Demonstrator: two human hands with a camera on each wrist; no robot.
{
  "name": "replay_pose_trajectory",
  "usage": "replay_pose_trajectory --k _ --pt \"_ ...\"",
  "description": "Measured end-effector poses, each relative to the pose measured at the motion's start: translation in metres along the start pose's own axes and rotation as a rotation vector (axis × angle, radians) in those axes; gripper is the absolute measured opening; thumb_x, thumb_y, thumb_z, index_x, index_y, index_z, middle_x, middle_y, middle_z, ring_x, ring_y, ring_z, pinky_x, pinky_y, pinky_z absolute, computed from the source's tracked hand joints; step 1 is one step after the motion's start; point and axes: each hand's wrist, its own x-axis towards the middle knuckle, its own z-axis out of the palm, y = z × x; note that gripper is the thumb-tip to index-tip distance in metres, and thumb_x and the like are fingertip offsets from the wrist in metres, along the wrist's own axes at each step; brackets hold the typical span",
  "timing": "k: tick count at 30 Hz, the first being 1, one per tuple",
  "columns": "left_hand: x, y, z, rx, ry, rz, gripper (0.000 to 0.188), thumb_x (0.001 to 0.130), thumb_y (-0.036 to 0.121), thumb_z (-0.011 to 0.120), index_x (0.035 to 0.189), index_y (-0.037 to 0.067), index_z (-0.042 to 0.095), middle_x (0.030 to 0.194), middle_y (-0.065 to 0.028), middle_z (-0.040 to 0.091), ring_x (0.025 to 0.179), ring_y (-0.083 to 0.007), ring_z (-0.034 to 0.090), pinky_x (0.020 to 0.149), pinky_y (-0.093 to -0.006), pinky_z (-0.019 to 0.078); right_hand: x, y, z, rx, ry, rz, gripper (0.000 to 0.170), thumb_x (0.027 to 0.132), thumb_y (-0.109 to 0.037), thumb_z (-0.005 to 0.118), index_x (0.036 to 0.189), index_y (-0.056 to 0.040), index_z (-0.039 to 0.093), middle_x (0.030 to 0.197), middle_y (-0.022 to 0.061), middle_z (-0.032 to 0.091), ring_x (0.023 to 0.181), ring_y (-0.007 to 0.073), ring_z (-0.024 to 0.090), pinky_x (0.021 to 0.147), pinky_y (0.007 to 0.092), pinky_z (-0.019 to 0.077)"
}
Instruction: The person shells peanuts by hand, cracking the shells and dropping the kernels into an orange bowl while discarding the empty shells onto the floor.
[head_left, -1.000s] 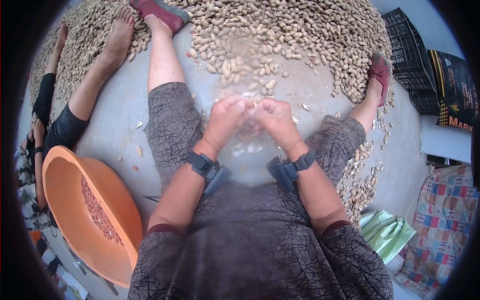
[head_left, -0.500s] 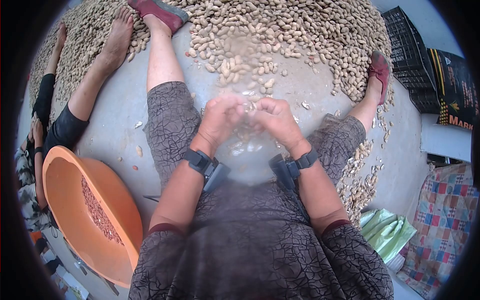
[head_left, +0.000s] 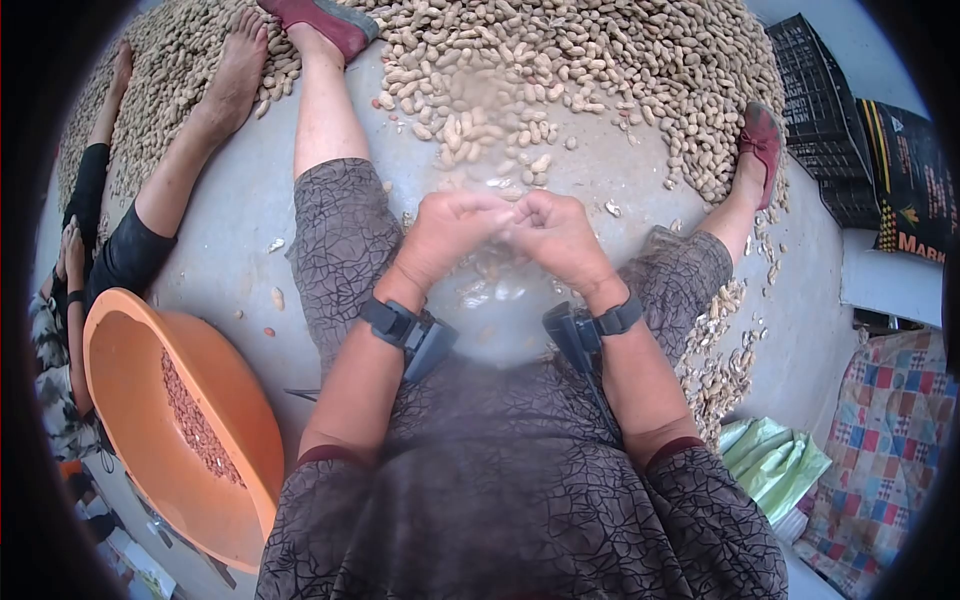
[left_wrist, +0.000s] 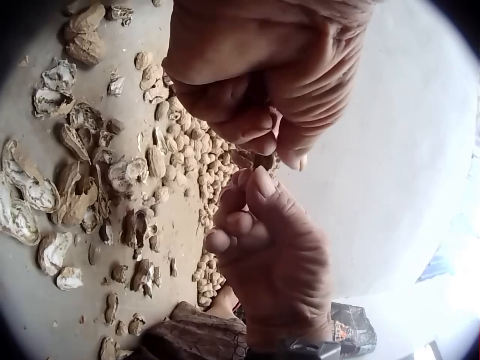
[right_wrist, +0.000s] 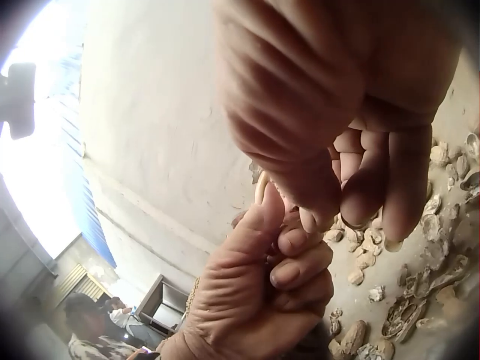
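Observation:
In the head view the left hand (head_left: 452, 235) and right hand (head_left: 556, 238) meet fingertip to fingertip above the floor, between the wearer's legs. Seen from the left wrist, a small brown peanut piece (left_wrist: 262, 160) is pinched where the fingertips of the left hand (left_wrist: 259, 71) and the right hand (left_wrist: 274, 259) come together; fingers cover most of it. The right wrist view has the right hand (right_wrist: 337, 97) above and the left hand (right_wrist: 251, 281) below, fingers curled and thumbs close. Unshelled peanuts (head_left: 475, 135) lie scattered just beyond the hands.
A large peanut heap (head_left: 600, 50) spreads beyond the feet. An orange basin (head_left: 130, 400) with reddish kernels (head_left: 195, 420) stands at left, near another seated person. Empty shells (head_left: 725, 375), a green bag (head_left: 770, 465) and black crates (head_left: 820, 110) are at right.
The hands have drawn together at the fingertips, and the pale piece visible between them half a second ago is now hidden in the head view. The forearms have barely moved.

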Motion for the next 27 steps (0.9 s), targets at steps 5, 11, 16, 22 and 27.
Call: replay_pose_trajectory --k 5,11,16,22,27 --pt "0.002 -0.001 -0.004 0.46 -0.113 0.07 0.017 0.084 0.014 0.063 0.088 -0.002 0.067 0.076 -0.0009 0.065 0.069 -0.0042 0.056 0.06 -0.0202 0.0461 0.003 0.013 0.0 -0.251 0.01 -0.142 0.007 0.078 -0.004 0.065 0.078 -0.0008 0.059 0.071 0.0047 0.062 0.059 0.0075 0.059 0.052 0.0212 0.0483" --pt "0.004 -0.009 -0.01 0.163 -0.148 0.017 0.015 0.085 0.015 0.061 0.083 0.001 0.064 0.071 0.0006 0.061 0.064 -0.0033 0.052 0.055 -0.019 0.0417 -0.003 -0.001 -0.004 0.154 -0.111 0.03 0.007 0.078 -0.004 0.066 0.079 0.0002 0.06 0.072 0.0066 0.064 0.058 0.0084 0.06 0.052 0.0219 0.0501" --pt "0.0 -0.006 -0.008 0.0 -0.152 -0.04 0.014 0.086 0.017 0.06 0.082 0.004 0.063 0.068 0.0025 0.057 0.057 -0.0022 0.046 0.05 -0.0167 0.0362 -0.006 -0.008 -0.007 0.302 -0.161 0.044 0.007 0.079 -0.005 0.066 0.079 -0.0001 0.06 0.073 0.0083 0.065 0.057 0.01 0.06 0.052 0.0227 0.0508" --pt "0.0 -0.009 -0.008 -0.097 -0.156 -0.101 0.014 0.086 0.018 0.06 0.08 0.005 0.061 0.066 0.0037 0.054 0.054 -0.0009 0.043 0.046 -0.0152 0.0331 -0.004 -0.002 -0.007 0.309 -0.181 0.016 0.007 0.079 -0.005 0.065 0.078 -0.0003 0.06 0.071 0.0076 0.063 0.057 0.0099 0.06 0.052 0.0225 0.0507" --pt "0.0 -0.005 -0.004 -0.009 -0.114 -0.129 0.016 0.087 0.019 0.059 0.079 0.005 0.06 0.066 0.0035 0.054 0.053 -0.0007 0.042 0.045 -0.0152 0.0323 -0.004 -0.002 0.0 0.198 -0.121 -0.02 0.007 0.079 -0.004 0.065 0.078 0.0003 0.06 0.071 0.006 0.063 0.058 0.009 0.059 0.052 0.0222 0.0499"
